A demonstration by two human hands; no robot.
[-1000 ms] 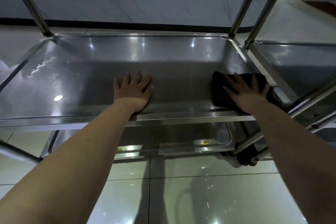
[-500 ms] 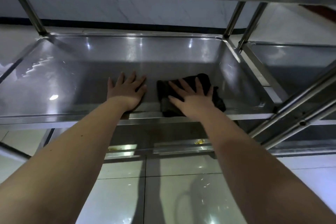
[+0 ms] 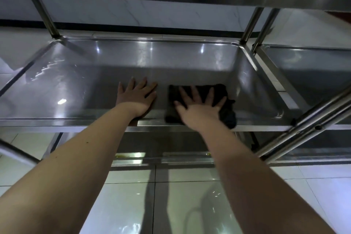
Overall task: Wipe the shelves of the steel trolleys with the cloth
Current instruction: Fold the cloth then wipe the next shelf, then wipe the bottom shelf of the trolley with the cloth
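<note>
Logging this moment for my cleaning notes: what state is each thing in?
middle shelf: glossy, reflecting lights.
cloth: bunched, lying by the shelf's front rim.
right hand: open, fingers spread, pressing the cloth.
left hand: open, flat on the middle shelf.

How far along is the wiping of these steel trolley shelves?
Midway at best. Streaky sheen at the left of the middle shelf suggests a pass there. In hand: the right hand presses the black cloth flat near its front edge, left hand flat beside it. Left: the lower shelf, showing yellow specks, and the neighbouring trolley.
</note>
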